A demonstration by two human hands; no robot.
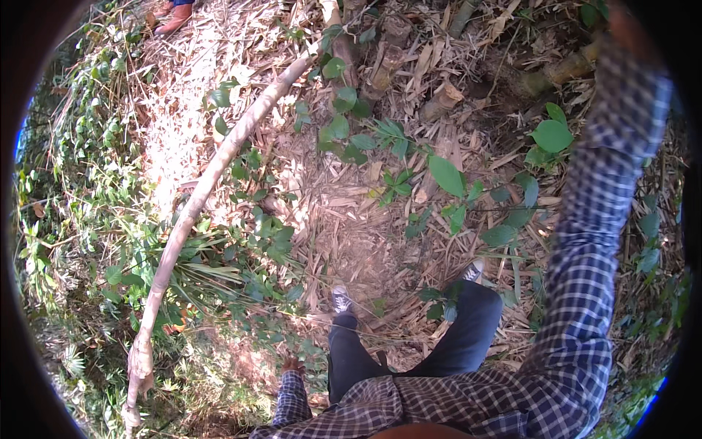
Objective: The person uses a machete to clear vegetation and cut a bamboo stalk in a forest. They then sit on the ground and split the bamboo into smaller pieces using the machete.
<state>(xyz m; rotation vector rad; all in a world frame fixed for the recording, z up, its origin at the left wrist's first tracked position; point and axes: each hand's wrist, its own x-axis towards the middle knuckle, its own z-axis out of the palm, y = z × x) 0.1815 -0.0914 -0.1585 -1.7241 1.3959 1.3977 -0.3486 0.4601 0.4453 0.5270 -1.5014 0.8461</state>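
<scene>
At two o'clock the right hand (pixel 635 33) is blurred at the rim on an outstretched arm; whether anything is grasped cannot be told. Near seven o'clock the left hand (pixel 292 364) is held low, fingers seemingly spread, nothing seen in it. Just inward of the right hand, toward two o'clock, a thick, yellowish-green cut woody stem (pixel 545 80) is seen. Beyond, a long, pale, slightly bent wooden pole (pixel 219 161) is stretched from twelve toward half past seven. For a controlled reach, both feet should be kept planted and the left hand kept well apart.
</scene>
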